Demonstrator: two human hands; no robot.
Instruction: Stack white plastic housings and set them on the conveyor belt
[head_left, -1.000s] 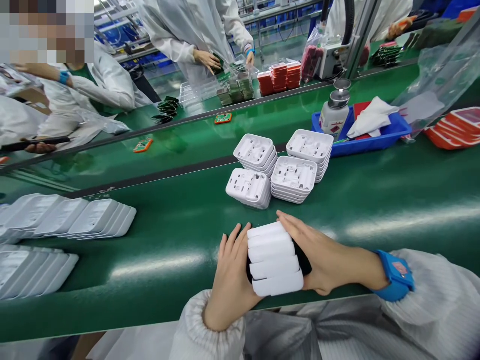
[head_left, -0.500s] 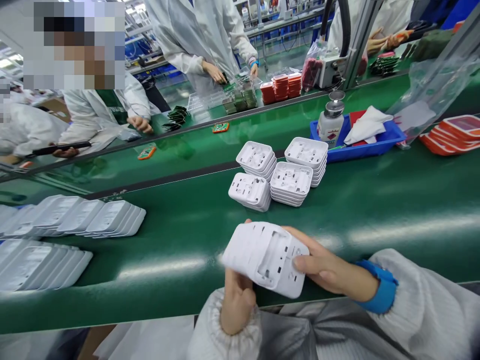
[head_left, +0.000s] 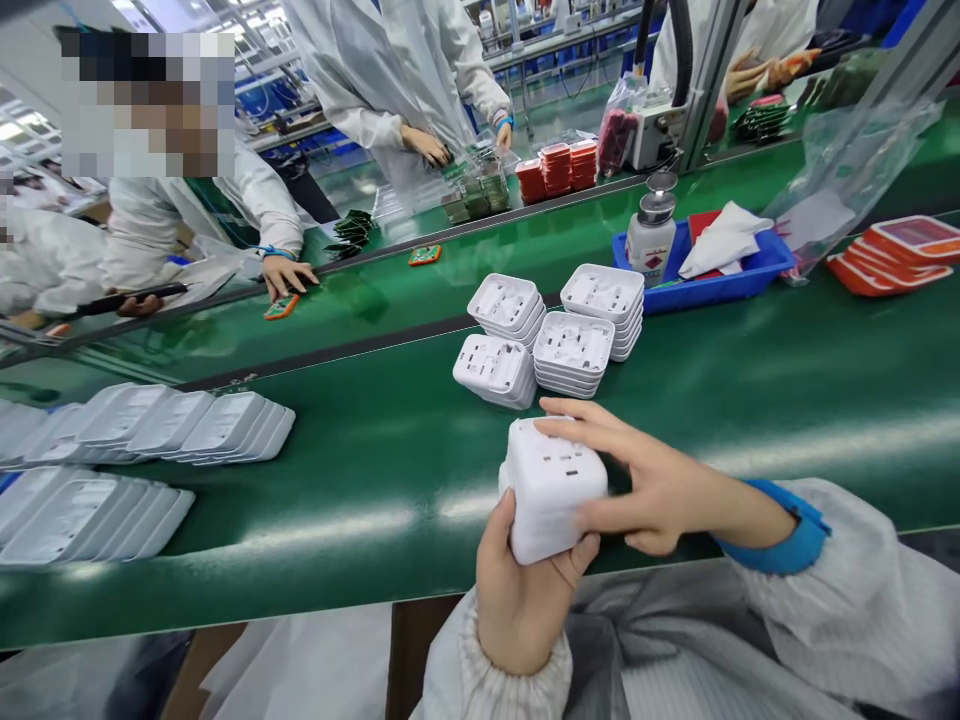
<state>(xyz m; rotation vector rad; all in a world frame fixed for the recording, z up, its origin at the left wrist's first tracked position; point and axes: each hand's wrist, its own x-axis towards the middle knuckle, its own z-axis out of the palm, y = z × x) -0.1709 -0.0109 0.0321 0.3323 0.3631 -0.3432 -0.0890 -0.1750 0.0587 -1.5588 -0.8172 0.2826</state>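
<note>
The left hand (head_left: 525, 590) and the right hand (head_left: 652, 490) gripped a stack of white shells (head_left: 553, 485) at lower centre, not yet set on the bench (head_left: 750, 380) (four stacks (head_left: 555, 335) already stood just behind).

A nested stack of white moulded plastic covers (head_left: 553, 487), round-cornered with small slots in its top face, sits level, cupped from below by the left hand (head_left: 520, 590), the right hand (head_left: 656, 492) fingers (head_left: 577, 425) lying across its far top edge and right side.
</note>
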